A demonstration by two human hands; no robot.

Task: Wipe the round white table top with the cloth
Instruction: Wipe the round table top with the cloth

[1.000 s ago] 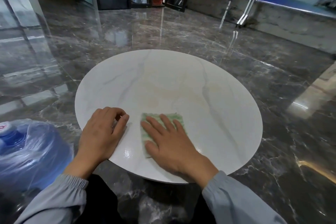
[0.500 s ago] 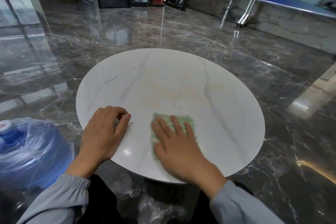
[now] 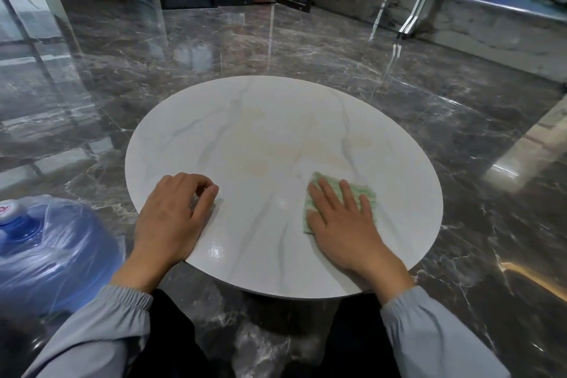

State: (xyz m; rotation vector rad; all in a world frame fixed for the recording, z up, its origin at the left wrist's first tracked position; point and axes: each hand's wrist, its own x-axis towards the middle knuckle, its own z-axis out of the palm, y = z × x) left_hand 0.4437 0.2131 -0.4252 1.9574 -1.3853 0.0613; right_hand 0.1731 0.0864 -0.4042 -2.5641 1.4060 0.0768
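The green-and-white cloth [image 3: 356,189] lies flat on the near right part of the round white tabletop [image 3: 260,132], a little in from the rim. It sits skewed: 1 corner points away towards the tabletop's middle, and its far edge slopes down to the right. The palm hides its near part, so its long axis cannot be told.

The right hand [image 3: 346,230] lies spread on the cloth, pressing it down with straight fingers [image 3: 328,196] that point away and slightly left; the thumb lies at the cloth's left edge.

The left hand [image 3: 171,215] rests on the near left part of the tabletop, well apart from the cloth. Its fingers are loosely curled with the tips on the surface, gripping nothing.

Both wrists end in grey sleeves [image 3: 429,325]. A blue water jug [image 3: 46,248] wrapped in clear plastic stands on the dark marble floor [image 3: 276,49], left of the tabletop.
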